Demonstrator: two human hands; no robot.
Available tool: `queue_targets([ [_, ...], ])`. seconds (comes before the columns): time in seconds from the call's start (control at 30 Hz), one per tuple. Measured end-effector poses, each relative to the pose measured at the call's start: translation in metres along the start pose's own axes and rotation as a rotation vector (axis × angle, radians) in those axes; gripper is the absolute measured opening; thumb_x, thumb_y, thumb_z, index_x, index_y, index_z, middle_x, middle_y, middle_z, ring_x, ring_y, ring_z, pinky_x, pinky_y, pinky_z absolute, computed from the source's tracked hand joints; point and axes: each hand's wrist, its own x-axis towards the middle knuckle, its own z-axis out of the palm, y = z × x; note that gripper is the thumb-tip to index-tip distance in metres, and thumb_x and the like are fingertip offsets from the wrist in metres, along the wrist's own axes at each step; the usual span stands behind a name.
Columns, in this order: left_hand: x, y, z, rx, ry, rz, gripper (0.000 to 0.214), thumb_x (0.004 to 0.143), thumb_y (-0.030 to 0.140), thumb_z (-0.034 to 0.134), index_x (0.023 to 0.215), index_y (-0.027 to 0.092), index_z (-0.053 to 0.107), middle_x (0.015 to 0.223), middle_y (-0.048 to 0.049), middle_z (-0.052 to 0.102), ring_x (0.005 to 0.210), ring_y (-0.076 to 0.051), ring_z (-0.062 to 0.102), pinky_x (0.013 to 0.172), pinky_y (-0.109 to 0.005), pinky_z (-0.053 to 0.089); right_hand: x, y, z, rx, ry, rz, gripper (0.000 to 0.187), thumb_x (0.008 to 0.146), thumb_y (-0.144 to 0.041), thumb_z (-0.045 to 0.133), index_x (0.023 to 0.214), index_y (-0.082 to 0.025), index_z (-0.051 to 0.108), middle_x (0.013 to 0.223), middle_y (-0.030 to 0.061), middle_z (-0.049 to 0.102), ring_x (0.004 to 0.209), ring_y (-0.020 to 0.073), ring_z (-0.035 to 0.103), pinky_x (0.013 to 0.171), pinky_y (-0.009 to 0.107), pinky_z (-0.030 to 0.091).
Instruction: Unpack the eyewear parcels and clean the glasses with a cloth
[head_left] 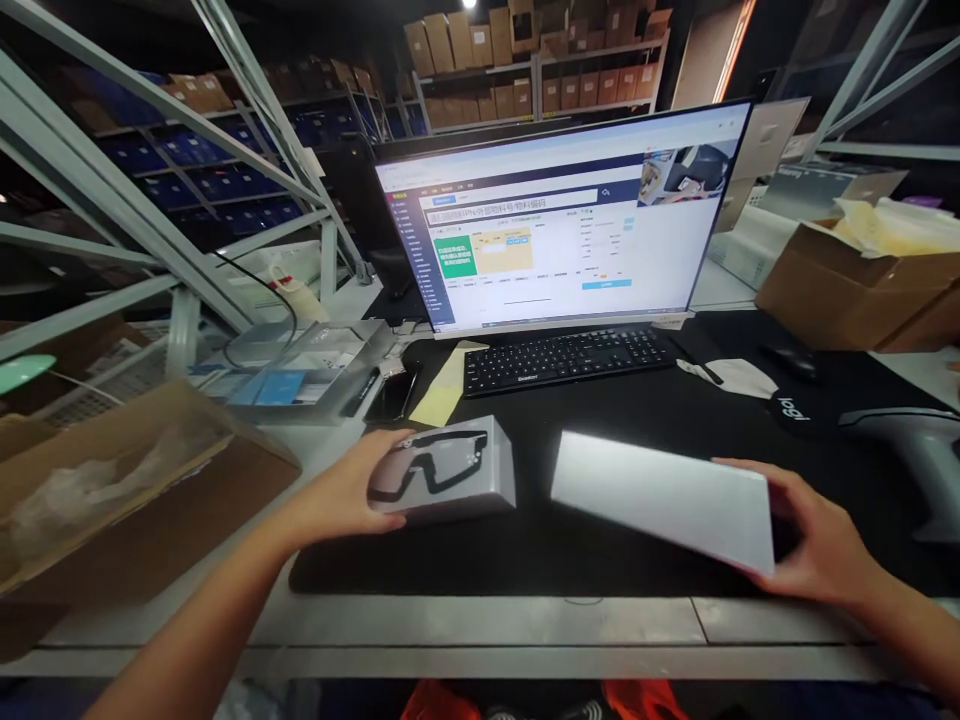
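Note:
My left hand (367,485) grips the left end of a grey goggles box (491,470), which has a picture of dark-framed eyewear on its top. This box rests on the black desk mat (517,570). On the other side, my right hand (817,535) is wrapped round the right end of a plain white box (652,495), slightly blurred and tilted down to the right. A gap of black mat lies between the two boxes. I cannot tell whether the white box touches the mat.
Behind the boxes stand a black keyboard (570,362) and a lit monitor (555,230). A scanner (915,450) lies at the right, near a mouse (791,362). Open cardboard boxes stand left (172,500) and right (862,285). A yellow paper (442,390) lies by the keyboard.

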Motion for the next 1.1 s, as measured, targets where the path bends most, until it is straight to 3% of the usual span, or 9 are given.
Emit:
queue_targets([
  [0.2, -0.029, -0.007, 0.001, 0.019, 0.068, -0.038, 0.087, 0.077, 0.041, 0.075, 0.150, 0.025, 0.031, 0.154, -0.0146, 0.034, 0.143, -0.037, 0.035, 0.120, -0.058, 0.029, 0.060, -0.013, 0.010, 0.474, 0.023, 0.536, 0.041, 0.081, -0.051, 0.073, 0.107, -0.020, 0.067, 0.107, 0.0189, 0.073, 0.098, 0.0335, 0.074, 0.076, 0.041, 0.061],
  [0.33, -0.042, -0.016, 0.024, -0.146, 0.175, -0.109, 0.108, 0.078, 0.046, 0.073, 0.157, 0.020, 0.005, 0.159, -0.0205, 0.025, 0.147, -0.037, 0.031, 0.121, -0.058, 0.026, 0.083, -0.012, 0.009, 0.608, -0.065, 0.818, 0.043, 0.092, -0.055, 0.058, 0.098, -0.015, 0.071, 0.090, 0.0194, 0.074, 0.084, 0.0316, 0.077, 0.064, 0.037, 0.058],
  [0.43, -0.050, -0.029, 0.050, -0.254, 0.248, -0.174, 0.115, 0.074, 0.051, 0.077, 0.156, 0.017, 0.005, 0.161, -0.0233, 0.022, 0.149, -0.041, 0.026, 0.121, -0.061, 0.024, 0.088, -0.002, 0.009, 0.721, -0.169, 0.887, 0.050, 0.092, -0.061, 0.052, 0.089, -0.014, 0.071, 0.080, 0.0191, 0.072, 0.074, 0.0315, 0.077, 0.061, 0.036, 0.057],
  [0.53, -0.055, -0.034, 0.065, -0.391, 0.349, -0.229, 0.111, 0.068, 0.056, 0.082, 0.153, 0.018, 0.022, 0.158, -0.0221, 0.032, 0.147, -0.043, 0.032, 0.121, -0.063, 0.024, 0.094, 0.006, 0.008, 0.652, -0.236, 0.974, 0.055, 0.088, -0.067, 0.054, 0.093, -0.015, 0.067, 0.081, 0.0180, 0.072, 0.076, 0.0316, 0.078, 0.064, 0.033, 0.060],
  [0.63, -0.060, -0.023, 0.055, -0.562, 0.516, -0.146, 0.107, 0.067, 0.056, 0.084, 0.151, 0.018, 0.030, 0.155, -0.0217, 0.036, 0.144, -0.041, 0.037, 0.119, -0.059, 0.031, 0.101, 0.015, 0.000, 0.287, -0.221, 1.110, 0.069, 0.078, -0.074, 0.061, 0.111, -0.014, 0.059, 0.098, 0.0202, 0.072, 0.088, 0.0356, 0.076, 0.072, 0.038, 0.064],
  [0.73, -0.065, 0.005, 0.028, -0.495, 0.711, -0.042, 0.104, 0.068, 0.047, 0.086, 0.152, 0.021, 0.030, 0.152, -0.0193, 0.040, 0.142, -0.039, 0.040, 0.119, -0.055, 0.034, 0.102, 0.038, -0.008, 0.034, -0.197, 0.793, 0.088, 0.069, -0.072, 0.066, 0.135, -0.017, 0.047, 0.137, 0.0253, 0.058, 0.123, 0.0416, 0.061, 0.097, 0.046, 0.057],
  [0.8, -0.065, 0.028, 0.010, -0.363, 0.810, -0.035, 0.104, 0.066, 0.041, 0.087, 0.152, 0.023, 0.030, 0.149, -0.0170, 0.043, 0.138, -0.037, 0.044, 0.119, -0.057, 0.032, 0.101, 0.058, -0.008, -0.007, -0.219, 0.403, 0.098, 0.065, -0.064, 0.072, 0.148, -0.028, 0.034, 0.158, 0.0163, 0.039, 0.143, 0.0378, 0.041, 0.116, 0.045, 0.041],
  [0.87, -0.062, 0.048, -0.001, -0.222, 0.879, -0.023, 0.102, 0.066, 0.038, 0.086, 0.150, 0.024, 0.031, 0.147, -0.0160, 0.043, 0.137, -0.036, 0.045, 0.117, -0.057, 0.034, 0.100, 0.076, -0.004, -0.075, -0.267, 0.185, 0.103, 0.062, -0.058, 0.077, 0.151, -0.040, 0.028, 0.163, 0.0092, 0.033, 0.147, 0.0365, 0.033, 0.120, 0.047, 0.032],
  [1.1, -0.036, 0.075, -0.003, -0.109, 0.923, -0.003, 0.095, 0.067, 0.035, 0.082, 0.146, 0.021, 0.030, 0.152, -0.0177, 0.031, 0.144, -0.037, 0.033, 0.119, -0.057, 0.031, 0.107, 0.071, 0.002, -0.304, -0.048, 0.090, 0.097, 0.070, -0.060, 0.075, 0.153, -0.047, 0.027, 0.142, 0.0187, 0.054, 0.123, 0.0456, 0.058, 0.091, 0.059, 0.052],
])
